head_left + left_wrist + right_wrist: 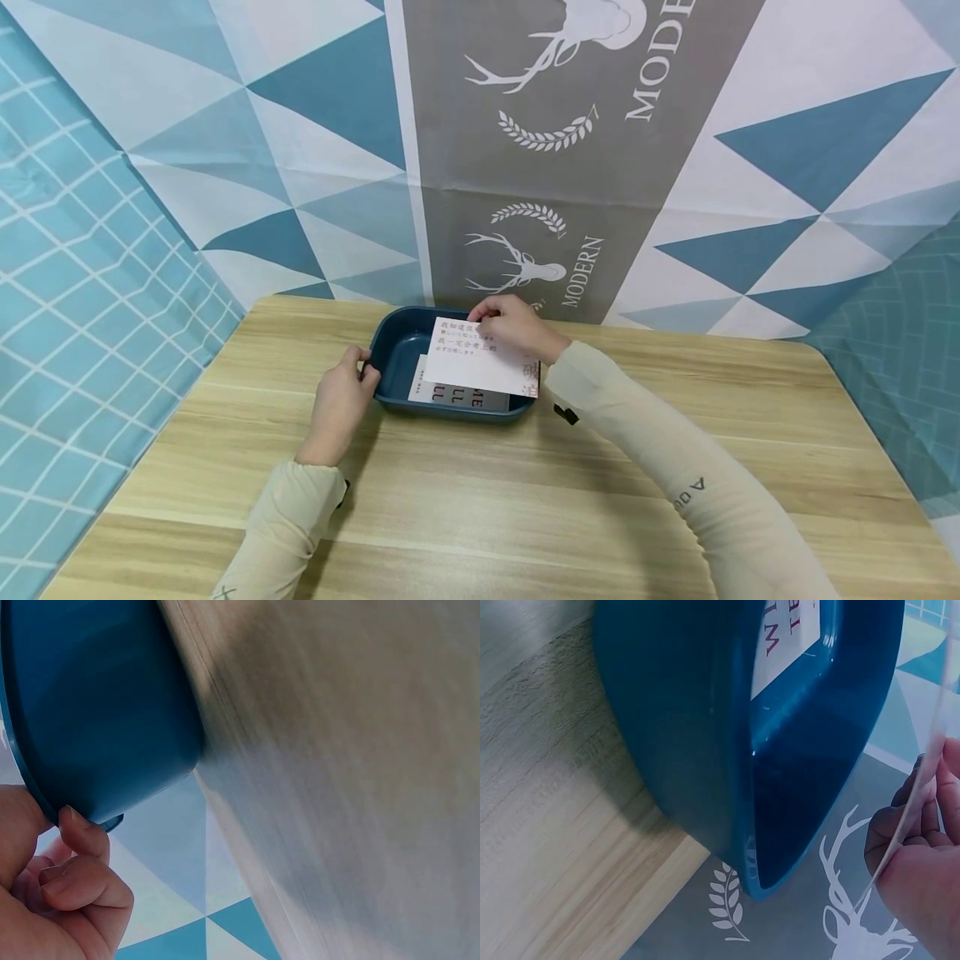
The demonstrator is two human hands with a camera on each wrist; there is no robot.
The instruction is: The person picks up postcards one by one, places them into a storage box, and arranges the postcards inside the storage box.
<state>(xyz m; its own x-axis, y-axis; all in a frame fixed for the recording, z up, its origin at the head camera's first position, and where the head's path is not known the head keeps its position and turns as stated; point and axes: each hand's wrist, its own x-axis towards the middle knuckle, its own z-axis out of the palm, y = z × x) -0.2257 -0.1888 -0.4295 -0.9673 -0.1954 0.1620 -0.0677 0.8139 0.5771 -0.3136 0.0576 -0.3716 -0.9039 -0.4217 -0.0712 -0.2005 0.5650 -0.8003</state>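
A dark blue rectangular basin [395,350] stands on the wooden table near the wall. My left hand [344,400] pinches its left rim between thumb and fingers, as the left wrist view [67,877] confirms. Over the basin, my right hand [513,323] pinches a white printed card [468,358] by its far edge. In the right wrist view that card [909,817] appears edge-on, apart from the basin's rim. Beneath it, another card with large lettering [442,393] lies inside the basin, partly covered from the head view.
The wooden table [450,500] extends toward me and to both sides. Directly behind the basin rises a patterned wall covering [525,175] with deer and triangles. A blue tiled-pattern covering [67,275] borders the left side.
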